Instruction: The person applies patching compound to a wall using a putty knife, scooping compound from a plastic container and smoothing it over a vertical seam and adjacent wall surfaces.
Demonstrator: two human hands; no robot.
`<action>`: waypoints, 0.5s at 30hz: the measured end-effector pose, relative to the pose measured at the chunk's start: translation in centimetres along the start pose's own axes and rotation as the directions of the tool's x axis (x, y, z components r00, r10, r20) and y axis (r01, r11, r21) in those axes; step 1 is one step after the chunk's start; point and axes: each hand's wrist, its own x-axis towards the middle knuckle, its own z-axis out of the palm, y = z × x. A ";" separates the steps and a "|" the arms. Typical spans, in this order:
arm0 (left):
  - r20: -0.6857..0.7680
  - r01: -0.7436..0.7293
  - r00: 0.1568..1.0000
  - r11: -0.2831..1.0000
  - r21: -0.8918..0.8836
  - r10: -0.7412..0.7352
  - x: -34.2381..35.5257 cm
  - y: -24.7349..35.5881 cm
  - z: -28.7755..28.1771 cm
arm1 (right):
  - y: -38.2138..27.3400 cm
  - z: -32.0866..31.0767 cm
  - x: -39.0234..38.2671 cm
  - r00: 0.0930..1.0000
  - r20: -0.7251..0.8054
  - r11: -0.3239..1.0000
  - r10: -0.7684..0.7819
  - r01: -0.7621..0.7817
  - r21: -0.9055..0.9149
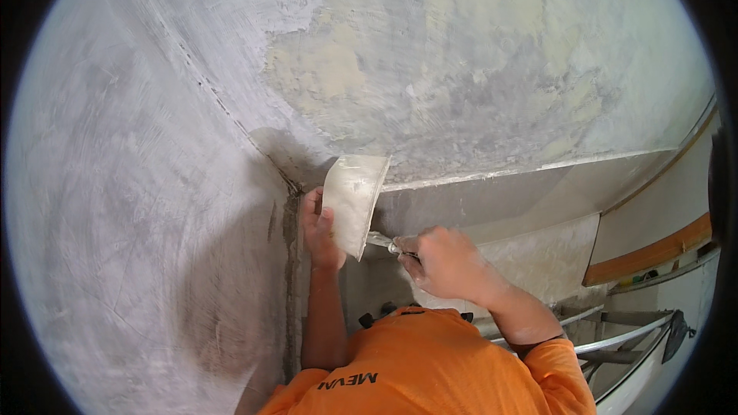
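Note:
My left hand [317,230] is closed around the left side of a broad, cream-coloured plastering blade [355,201], with the thumb laid over its face. The blade stands nearly upright and is coated in pale filler; its handle is hidden. My right hand [447,265] grips a small putty knife [380,240], its fingers wrapped round the handle. The tip of this knife is at the lower right edge of the broad blade, though I cannot tell whether they touch.
Patchy grey and yellowish plaster covers the large surface [461,69] ahead. A smeared grey wall [131,207] rises close on my left, meeting it in a rough corner seam [246,134]. At lower right are metal rails [626,336] and a curved brown wooden edge [653,250].

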 end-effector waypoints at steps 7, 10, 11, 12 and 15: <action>-0.102 0.184 0.977 0.983 -0.020 -0.185 0.1 -0.2 0.7 | 4.0 -1.1 1.7 0.984 0.131 0.893 -0.125 0.054 0.446; -0.149 0.165 0.976 0.986 0.018 -0.161 0.2 -0.2 0.1 | 6.3 -2.1 2.9 0.922 0.367 0.772 -0.125 -0.142 0.619; -0.175 0.161 0.972 0.987 0.026 -0.155 0.1 -0.1 -0.2 | 6.9 -2.0 3.1 0.916 0.378 0.783 -0.135 -0.135 0.607; -0.190 0.145 0.972 0.989 0.013 -0.140 0.0 0.2 -0.1 | 7.5 -1.7 3.0 0.893 0.446 0.638 -0.056 -0.312 0.705; -0.314 0.144 0.935 0.986 -0.088 -0.165 0.0 1.5 -0.2 | 10.0 0.5 2.9 0.827 0.562 0.414 0.008 -0.514 0.751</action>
